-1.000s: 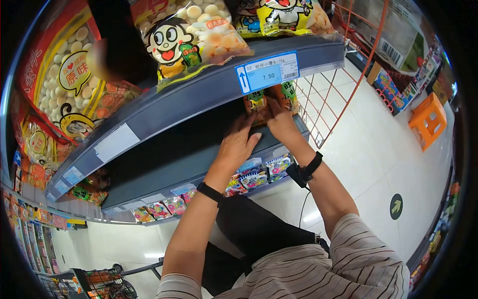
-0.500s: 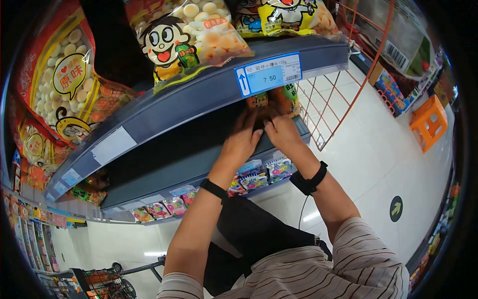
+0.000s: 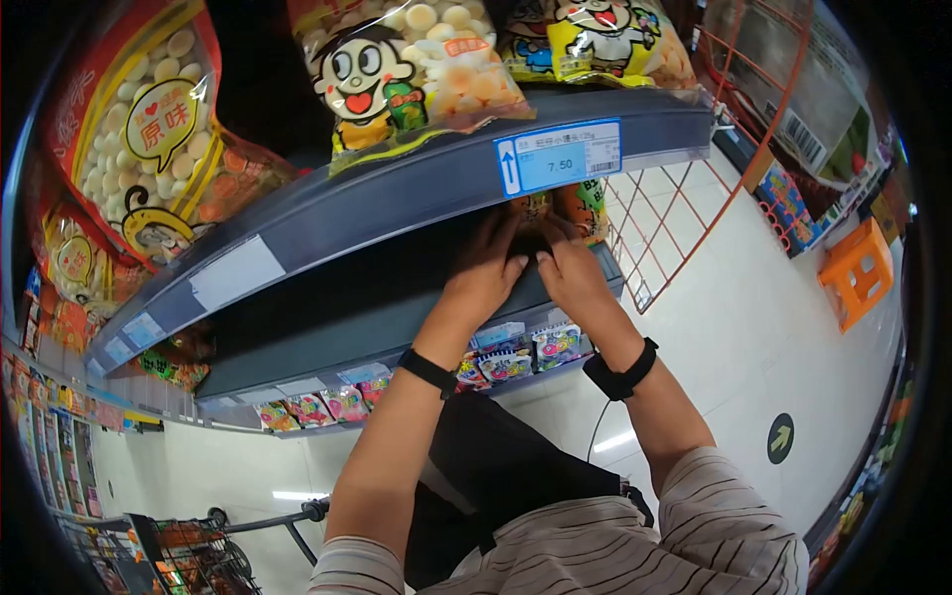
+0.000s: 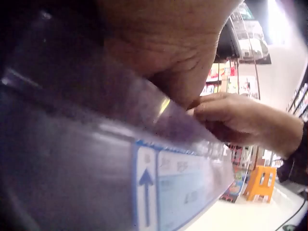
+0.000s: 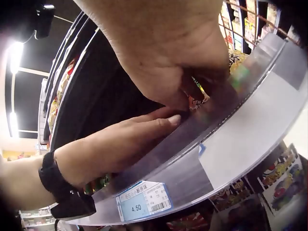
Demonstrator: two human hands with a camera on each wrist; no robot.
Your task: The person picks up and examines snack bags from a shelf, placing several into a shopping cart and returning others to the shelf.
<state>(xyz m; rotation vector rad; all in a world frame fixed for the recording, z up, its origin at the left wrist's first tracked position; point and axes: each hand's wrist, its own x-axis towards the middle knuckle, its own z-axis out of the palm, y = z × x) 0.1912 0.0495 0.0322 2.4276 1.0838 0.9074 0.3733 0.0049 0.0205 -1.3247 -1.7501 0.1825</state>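
Under the upper shelf, small orange-and-green snack bags [image 3: 589,204] stand at the right end of the lower shelf [image 3: 327,332]. My left hand [image 3: 484,286] reaches in from the left, fingers extended toward the bags and thumb apart. Beside it, my right hand [image 3: 577,276] reaches to the same bags, its thumb close to the left thumb. In the right wrist view, a sliver of a bag [image 5: 198,102] shows between the thumb and fingers of the right hand [image 5: 168,53]. Its fingertips are hidden, so I cannot tell whether they pinch the bag.
The upper shelf edge [image 3: 426,188] overhangs the hands and carries a price tag [image 3: 558,159]. Large snack bags [image 3: 407,74] lie on top of it. A red wire rack [image 3: 684,213] borders the right end. An orange stool [image 3: 856,275] and a shopping cart [image 3: 188,555] stand on the floor.
Both hands stay at the bags, and the right hand has drawn slightly lower and closer beside the left. The head view has shifted a little.
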